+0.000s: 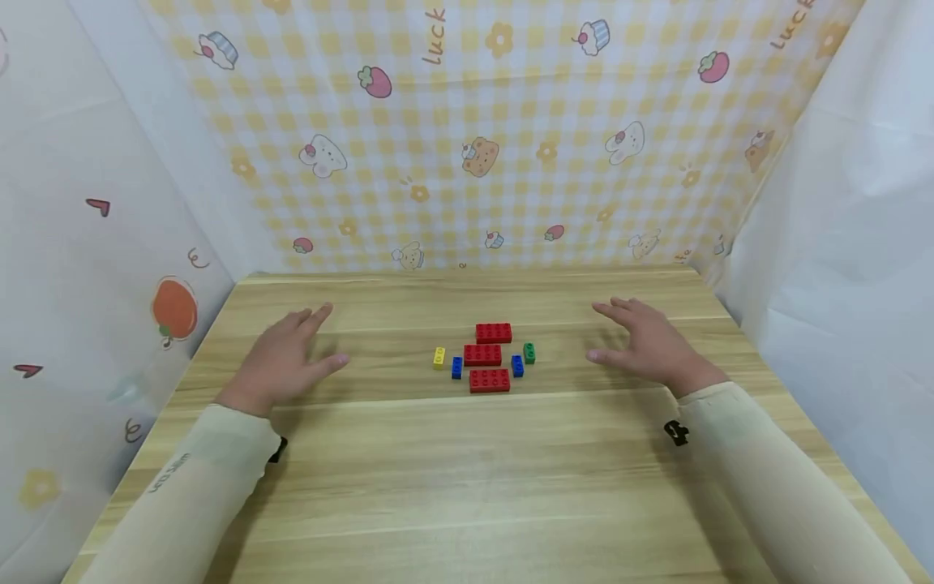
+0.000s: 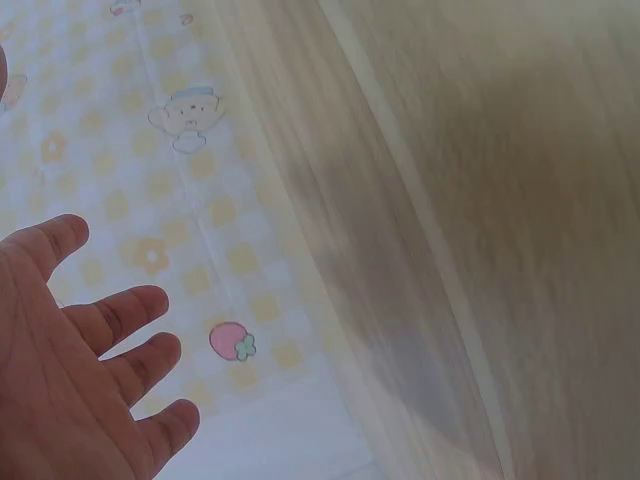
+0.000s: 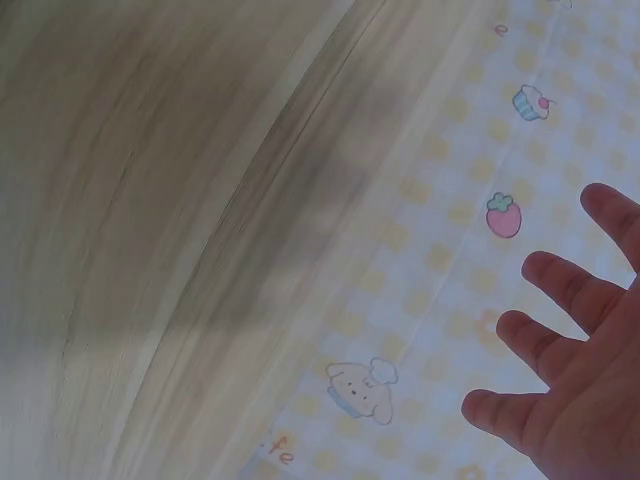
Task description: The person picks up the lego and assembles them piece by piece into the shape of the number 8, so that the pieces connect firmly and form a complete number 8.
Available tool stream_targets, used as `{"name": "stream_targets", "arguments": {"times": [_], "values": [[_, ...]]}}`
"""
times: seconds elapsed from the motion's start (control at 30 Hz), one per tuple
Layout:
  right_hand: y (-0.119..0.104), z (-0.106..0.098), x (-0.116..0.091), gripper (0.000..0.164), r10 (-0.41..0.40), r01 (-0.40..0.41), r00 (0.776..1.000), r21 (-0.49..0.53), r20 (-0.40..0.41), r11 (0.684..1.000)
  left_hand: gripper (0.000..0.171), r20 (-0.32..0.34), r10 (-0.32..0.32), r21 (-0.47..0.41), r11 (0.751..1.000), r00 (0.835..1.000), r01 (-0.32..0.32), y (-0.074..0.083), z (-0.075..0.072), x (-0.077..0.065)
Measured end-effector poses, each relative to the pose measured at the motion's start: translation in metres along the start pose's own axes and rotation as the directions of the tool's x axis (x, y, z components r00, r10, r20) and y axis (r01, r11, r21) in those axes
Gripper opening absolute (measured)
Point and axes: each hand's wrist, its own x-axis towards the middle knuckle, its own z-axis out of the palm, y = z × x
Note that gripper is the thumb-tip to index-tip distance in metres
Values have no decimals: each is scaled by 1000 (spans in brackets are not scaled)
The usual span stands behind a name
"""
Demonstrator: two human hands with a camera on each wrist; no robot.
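Nearest the viewer, two cream sleeves (image 1: 186, 495) reach in from the lower corners, a small black object (image 1: 676, 433) at the right cuff. The left hand (image 1: 283, 357) and right hand (image 1: 652, 345) are held over the sides of the tabletop (image 1: 481, 478), fingers spread, gripping nothing; both wrist views confirm the separated fingers. Between the hands, well apart from both, toy bricks stand studs up. First comes the front red brick (image 1: 490, 381). Just behind it, a left blue brick (image 1: 456, 367) and a right blue brick (image 1: 517, 366) flank the group. A yellow brick (image 1: 439, 358) lies outside the left blue one, a green brick (image 1: 529, 353) outside the right. The middle red brick (image 1: 482, 355) sits between the blue pair, slightly farther back; the rear red brick (image 1: 494, 332) is farthest. Beyond the tabletop hangs a yellow-and-white checked cloth (image 1: 438, 113) printed with strawberries and cupcakes.
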Motion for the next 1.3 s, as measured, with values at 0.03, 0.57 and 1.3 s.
{"name": "stream_targets", "arguments": {"times": [0.03,0.57,1.3], "values": [[-1,0,1,88,-6,6,1000,3,0,1000,93,-3,5,-6,1000,1000,-5,1,1,0],[-23,18,11,86,-63,63,998,62,-13,996,91,35,20,-97,995,999,-17,23,11,5],[-59,34,25,76,-35,29,998,120,48,992,94,99,43,-192,981,994,-23,49,28,23]]}}
